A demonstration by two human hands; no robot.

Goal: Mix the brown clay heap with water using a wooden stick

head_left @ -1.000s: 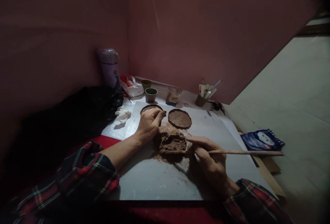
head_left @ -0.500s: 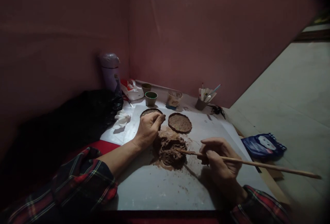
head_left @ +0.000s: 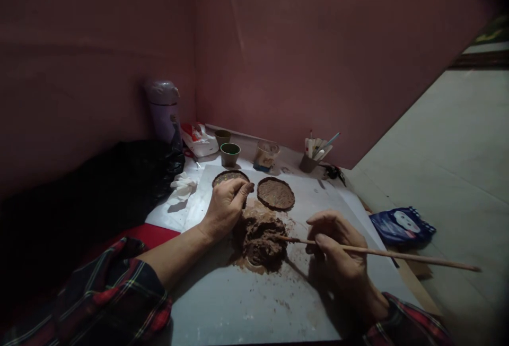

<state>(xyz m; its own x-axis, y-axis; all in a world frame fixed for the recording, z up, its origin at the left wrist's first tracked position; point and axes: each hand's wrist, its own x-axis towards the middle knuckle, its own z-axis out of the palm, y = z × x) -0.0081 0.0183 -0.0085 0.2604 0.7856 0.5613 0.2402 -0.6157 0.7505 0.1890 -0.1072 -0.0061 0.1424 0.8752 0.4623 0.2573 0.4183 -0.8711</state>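
A mound of wet brown clay (head_left: 265, 248) sits on the white sheet in front of me, with smears and crumbs around it. My right hand (head_left: 342, 253) holds a long thin wooden stick (head_left: 409, 257), whose left tip touches the mound's right side. My left hand (head_left: 222, 205) is closed, thumb against bent fingers, above the mound's far left edge; whatever it pinches is hidden. Behind that hand lies a round brown disc with a raised rim (head_left: 230, 174), partly covered. A second rimmed disc (head_left: 276, 194) lies flat to its right.
At the back stand a green-rimmed cup (head_left: 230, 156), another cup (head_left: 222, 137), a stained clear container (head_left: 265, 157) and a holder with pens (head_left: 309, 162). Left are a purple bottle (head_left: 165, 118), crumpled tissue (head_left: 182, 188) and a black bag (head_left: 99, 187). A blue packet (head_left: 401, 227) lies right.
The stick's tip has drawn back slightly to the right on the clay. My left hand stays closed in nearly the same spot. The whole view has shifted a little.
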